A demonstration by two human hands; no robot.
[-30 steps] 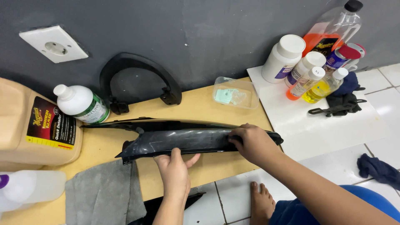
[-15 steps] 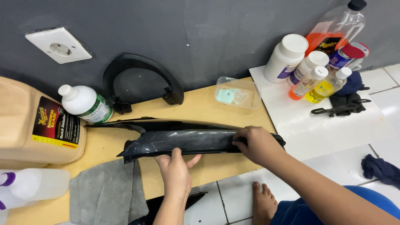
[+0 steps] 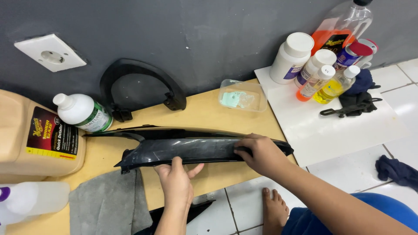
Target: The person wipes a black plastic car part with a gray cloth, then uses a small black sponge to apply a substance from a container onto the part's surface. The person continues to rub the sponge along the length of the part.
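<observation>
A long, glossy black plastic panel (image 3: 183, 146) lies across a low wooden board (image 3: 204, 111). My left hand (image 3: 176, 180) grips the panel's near edge at its middle, thumb on top. Over the panel's right end rests my right hand (image 3: 261, 153), fingers curled and pressed on the surface. Whether something is under those fingers is hidden.
A grey cloth (image 3: 104, 204) lies left of my left hand. At the left stand a tan jug (image 3: 35, 135), a white bottle (image 3: 82, 112) and a clear bottle (image 3: 30, 200). A black curved part (image 3: 139, 82) leans on the wall. Several bottles (image 3: 313, 65) stand at the right; a clear small box (image 3: 241, 95); my bare foot (image 3: 274, 211).
Both hands stay in place on the panel. The view has shifted slightly; nothing else has visibly moved.
</observation>
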